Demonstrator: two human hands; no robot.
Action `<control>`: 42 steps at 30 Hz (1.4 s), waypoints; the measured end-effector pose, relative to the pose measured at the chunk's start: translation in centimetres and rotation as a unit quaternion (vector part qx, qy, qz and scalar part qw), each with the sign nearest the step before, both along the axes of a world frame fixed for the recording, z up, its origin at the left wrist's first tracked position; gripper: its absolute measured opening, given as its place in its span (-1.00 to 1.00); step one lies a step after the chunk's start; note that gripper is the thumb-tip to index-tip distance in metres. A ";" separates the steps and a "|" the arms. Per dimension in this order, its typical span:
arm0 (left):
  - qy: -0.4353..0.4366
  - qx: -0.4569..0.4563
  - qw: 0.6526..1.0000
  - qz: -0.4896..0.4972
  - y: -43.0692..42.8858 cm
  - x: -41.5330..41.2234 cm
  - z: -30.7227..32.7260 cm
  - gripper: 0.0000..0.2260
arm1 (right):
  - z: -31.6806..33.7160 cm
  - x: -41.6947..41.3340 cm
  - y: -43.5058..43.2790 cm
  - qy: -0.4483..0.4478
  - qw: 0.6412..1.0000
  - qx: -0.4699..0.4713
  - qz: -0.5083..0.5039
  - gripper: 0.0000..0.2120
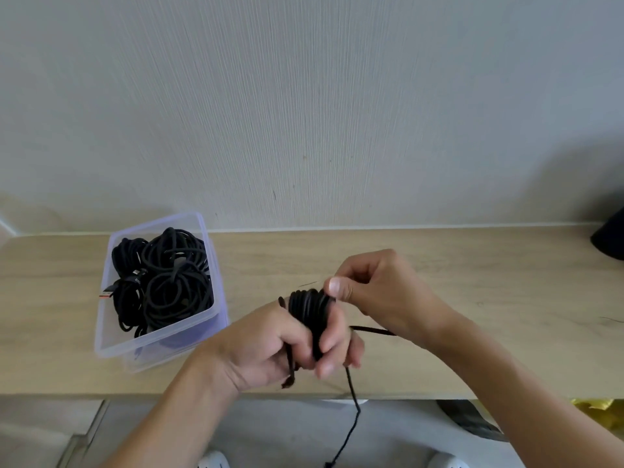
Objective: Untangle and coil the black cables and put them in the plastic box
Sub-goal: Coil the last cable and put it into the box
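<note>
Left hand point(270, 346) clenches one cable coil point(309, 309), right hand point(378, 292) pinches its strand; one plastic box point(169, 342) nearby.

Right edge cuts off dark rounded object point(610, 236); left hand point(270, 346) hides half the thin black cable coil point(309, 307); tail blurred.

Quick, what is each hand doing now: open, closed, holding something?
Left hand: closed around the black cable coil.
Right hand: pinching the cable at the coil's top.
</note>
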State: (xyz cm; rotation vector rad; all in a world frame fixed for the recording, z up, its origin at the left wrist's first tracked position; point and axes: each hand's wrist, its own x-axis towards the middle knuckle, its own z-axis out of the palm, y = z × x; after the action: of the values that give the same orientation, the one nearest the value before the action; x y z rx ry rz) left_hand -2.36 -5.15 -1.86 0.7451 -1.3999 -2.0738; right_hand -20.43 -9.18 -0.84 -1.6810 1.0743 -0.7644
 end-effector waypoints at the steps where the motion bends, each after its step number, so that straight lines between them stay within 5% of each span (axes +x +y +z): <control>1: 0.055 0.020 0.998 0.015 -0.1 -0.5 -0.2 -0.69 | -0.2 0.1 -0.1 -0.010 1.000 0.001 0.005 -0.64; 5: 0.335 0.112 0.934 0.052 0.0 -2.0 -0.4 -0.36 | -0.9 1.3 -0.1 -0.039 0.999 0.012 -0.001 -0.68; 9: 0.408 0.170 0.891 0.104 -0.6 -2.2 -0.7 -0.26 | -1.8 2.2 0.0 0.019 1.000 0.013 -0.009 -0.67; 13: 0.378 0.157 0.889 0.203 -1.7 -0.6 -0.7 -0.22 | -1.8 2.5 0.9 0.080 0.994 0.078 0.011 -0.58; 17: 0.189 0.097 0.907 0.363 -0.9 -0.1 0.3 -0.28 | -1.6 2.8 1.7 0.053 0.988 0.141 0.042 -0.76; 19: -0.027 0.001 0.926 0.376 -3.2 1.2 -1.0 -0.31 | -1.5 2.4 1.9 0.039 0.984 0.164 0.062 -0.80; 21: -0.297 -0.095 0.918 0.247 -6.3 2.8 -2.4 -0.46 | -1.0 1.8 2.0 0.022 0.984 0.164 0.072 -0.81; 23: -0.390 -0.062 0.903 0.169 -8.2 4.2 -5.2 -0.62 | -0.3 1.1 1.9 0.008 0.991 0.119 0.053 -0.81; 26: -0.452 -0.132 0.880 0.057 -4.6 1.9 -5.6 -0.68 | 0.2 0.0 0.9 -0.010 1.000 0.003 -0.026 -0.81; 29: -0.334 -0.134 0.930 -0.077 0.2 -0.5 -2.0 -0.73 | -0.4 -1.1 -0.6 -0.073 0.989 -0.035 -0.123 -0.79; 34: 0.015 -0.032 0.999 -0.038 0.5 -1.2 0.9 -0.68 | -2.0 -0.7 -1.8 -0.051 0.987 -0.031 -0.152 -0.72; 38: 0.406 0.082 0.906 0.092 -1.0 -0.2 1.3 -0.61 | -3.7 1.4 -0.6 0.016 0.997 -0.019 -0.077 -0.65; 40: 0.423 0.142 0.856 0.260 -2.3 0.7 0.9 -0.47 | -3.6 2.3 0.5 0.071 0.997 -0.002 -0.030 -0.73; 42: 0.377 0.152 0.849 0.339 -3.1 1.3 0.4 -0.32 | -3.3 2.8 1.4 0.106 0.994 -0.002 0.007 -0.76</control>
State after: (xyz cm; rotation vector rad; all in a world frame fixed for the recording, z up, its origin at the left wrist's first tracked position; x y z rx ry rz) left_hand -1.08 -8.23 -1.41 0.3655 -0.2984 -1.6990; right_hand -17.66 -7.74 -4.10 -1.8011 1.2062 -0.5885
